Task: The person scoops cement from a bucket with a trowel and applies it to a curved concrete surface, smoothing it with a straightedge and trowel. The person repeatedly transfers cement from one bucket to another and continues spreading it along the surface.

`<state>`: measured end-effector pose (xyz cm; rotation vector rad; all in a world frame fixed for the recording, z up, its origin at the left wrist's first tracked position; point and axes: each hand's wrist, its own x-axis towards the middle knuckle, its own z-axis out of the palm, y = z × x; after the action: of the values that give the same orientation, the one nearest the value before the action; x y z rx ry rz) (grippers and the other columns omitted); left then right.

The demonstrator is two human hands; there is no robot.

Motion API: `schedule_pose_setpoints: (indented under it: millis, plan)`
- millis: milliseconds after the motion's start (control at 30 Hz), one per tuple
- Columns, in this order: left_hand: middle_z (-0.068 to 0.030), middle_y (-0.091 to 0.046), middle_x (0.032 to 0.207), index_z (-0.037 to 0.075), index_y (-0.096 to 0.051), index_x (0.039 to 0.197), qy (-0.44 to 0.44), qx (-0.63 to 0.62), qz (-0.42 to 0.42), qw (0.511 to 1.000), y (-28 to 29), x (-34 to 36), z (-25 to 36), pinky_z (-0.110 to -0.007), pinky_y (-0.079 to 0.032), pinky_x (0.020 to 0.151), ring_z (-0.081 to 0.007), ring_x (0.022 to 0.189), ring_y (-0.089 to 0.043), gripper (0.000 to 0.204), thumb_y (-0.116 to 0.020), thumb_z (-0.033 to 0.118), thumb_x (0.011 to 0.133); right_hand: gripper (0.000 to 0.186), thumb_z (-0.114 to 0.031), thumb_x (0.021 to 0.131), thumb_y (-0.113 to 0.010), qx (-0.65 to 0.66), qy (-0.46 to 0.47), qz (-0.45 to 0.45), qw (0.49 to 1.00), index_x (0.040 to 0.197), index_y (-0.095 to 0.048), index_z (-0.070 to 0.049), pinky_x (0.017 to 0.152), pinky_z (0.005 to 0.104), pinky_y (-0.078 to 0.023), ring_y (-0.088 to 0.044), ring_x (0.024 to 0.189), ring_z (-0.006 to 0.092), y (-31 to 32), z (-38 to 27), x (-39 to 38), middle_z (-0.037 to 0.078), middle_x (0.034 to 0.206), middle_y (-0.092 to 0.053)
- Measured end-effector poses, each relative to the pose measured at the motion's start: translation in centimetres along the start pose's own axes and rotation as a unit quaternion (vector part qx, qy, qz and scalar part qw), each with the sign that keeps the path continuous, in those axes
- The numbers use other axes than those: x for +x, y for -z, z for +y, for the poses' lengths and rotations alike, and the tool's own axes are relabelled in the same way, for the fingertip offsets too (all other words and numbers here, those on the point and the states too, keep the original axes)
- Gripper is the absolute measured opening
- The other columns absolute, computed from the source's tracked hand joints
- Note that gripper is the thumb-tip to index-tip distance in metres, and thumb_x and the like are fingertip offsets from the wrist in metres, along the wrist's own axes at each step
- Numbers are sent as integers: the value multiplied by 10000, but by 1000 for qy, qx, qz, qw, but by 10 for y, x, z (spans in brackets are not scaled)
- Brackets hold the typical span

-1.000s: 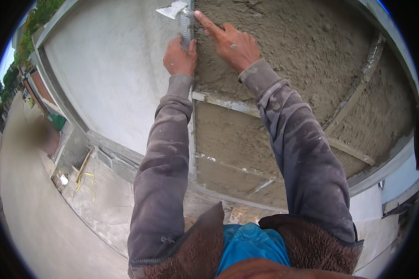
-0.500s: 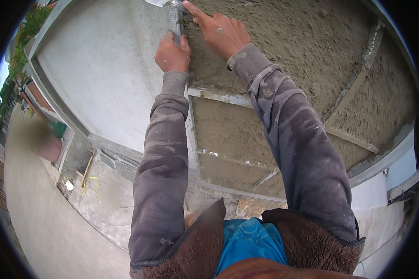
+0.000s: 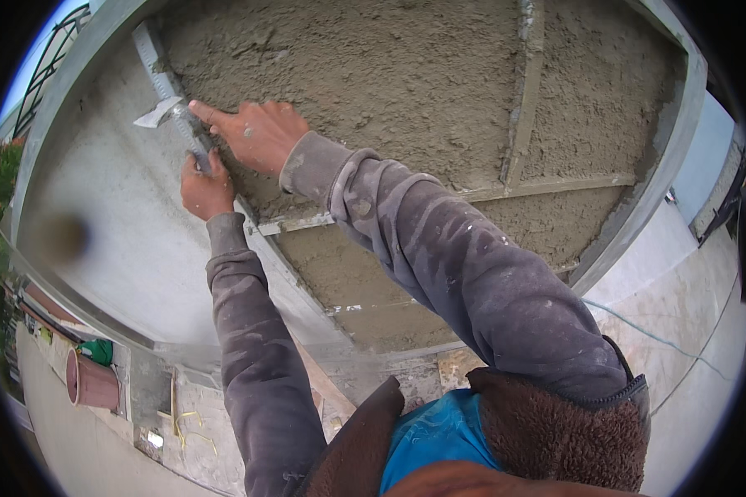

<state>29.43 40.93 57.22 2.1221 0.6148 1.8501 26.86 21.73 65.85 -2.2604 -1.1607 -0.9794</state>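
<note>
My left hand is closed on the lower end of a narrow pale strip with marks or holes along it. This strip lies along the border between a smooth white wall panel and rough grey-brown mortar. Just above, my right hand is curled around a small trowel, its index finger stretched along the tool. The metal blade crosses the strip and points toward the white panel; the handle is mostly hidden in my fingers.
Narrow pale strips divide the mortar. A raised grey frame edges the wall. Lower left are a reddish-brown pot and a green item. A thin hose or cord lies at the right.
The view has turned, so the wall looks tilted and both hands appear farther left and lower. More of the strip and trowel blade shows. Both hands keep their grips.
</note>
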Motion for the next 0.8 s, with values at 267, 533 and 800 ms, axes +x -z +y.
schedule_pose_setpoints:
  millis: [267,533,800]
  plan:
    - [-163,-682,1189,37,-648,1301,33,-29,40,998,8,5,4,-405,-533,888,-297,1060,-666,560,-778,378,876,517,-287,1073,-490,133,-31,220,966,1576,-380,-250,573,388,-543,-586,558,237,75,69,-202,120,799,-619]
    - [-88,-623,1282,122,-669,1285,-249,-219,11,943,43,-81,221,-430,-461,1013,-287,1204,-566,395,-749,238,916,523,-255,1090,-497,137,-256,282,914,1569,-378,-82,589,263,-414,-439,649,83,173,192,-312,44,868,-595]
    - [-114,-532,1370,167,-636,1325,-346,-300,-133,879,44,-196,350,-471,-434,1012,-331,1235,-505,534,-801,198,817,520,-241,1068,-539,167,-231,266,921,1569,-407,-195,588,278,-424,-436,646,107,186,220,-329,37,743,-503]
